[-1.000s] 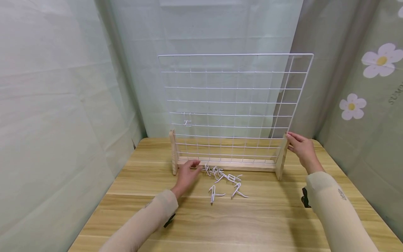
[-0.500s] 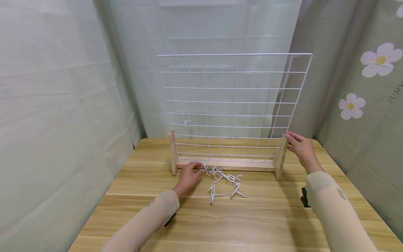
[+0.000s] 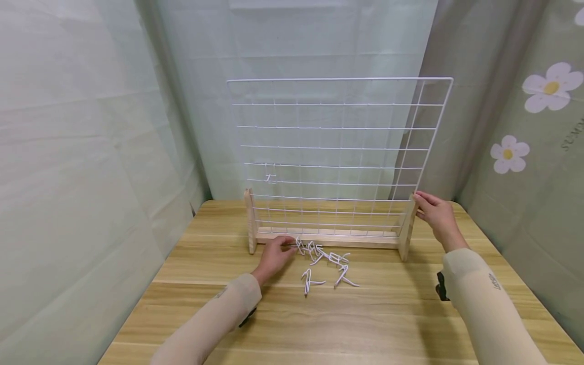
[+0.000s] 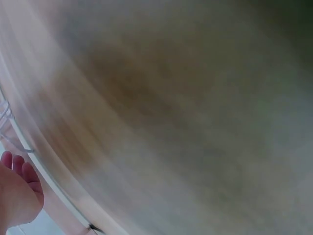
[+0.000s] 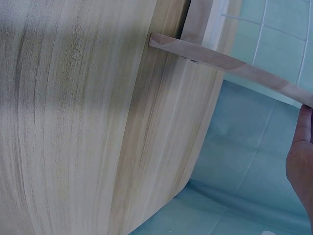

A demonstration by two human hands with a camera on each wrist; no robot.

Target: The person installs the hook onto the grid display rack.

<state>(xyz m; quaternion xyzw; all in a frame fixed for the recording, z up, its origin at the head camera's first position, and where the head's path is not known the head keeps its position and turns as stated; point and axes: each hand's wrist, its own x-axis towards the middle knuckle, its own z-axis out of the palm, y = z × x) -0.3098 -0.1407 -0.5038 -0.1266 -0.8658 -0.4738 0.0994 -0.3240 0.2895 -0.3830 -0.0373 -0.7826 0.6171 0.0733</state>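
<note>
A white wire grid panel (image 3: pixel 337 147) stands upright in a wooden base (image 3: pixel 328 238). My right hand (image 3: pixel 437 215) pinches the top of its right wooden upright (image 3: pixel 407 228); in the right wrist view that upright (image 5: pixel 220 59) runs to the fingertips. Several white wire hooks (image 3: pixel 335 257) lie in front of the base. My left hand (image 3: pixel 274 257) is at the leftmost hook (image 3: pixel 299 245), thumb and index finger apart around its prong. In the left wrist view the prong (image 4: pixel 22 149) lies just by the fingertips. Another hook (image 3: pixel 270 175) hangs on the grid's left part.
Two hooks, one on the left (image 3: pixel 307 282) and one on the right (image 3: pixel 345 277), lie nearer on the wood-grain table (image 3: pixel 292 324). Pale fabric curtains (image 3: pixel 91 167) surround the table on the left, back and right.
My left hand has slid slightly right, bringing its fingertips to the leftmost hook. The right hand keeps its hold on the upright, and the hooks and grid stay put.
</note>
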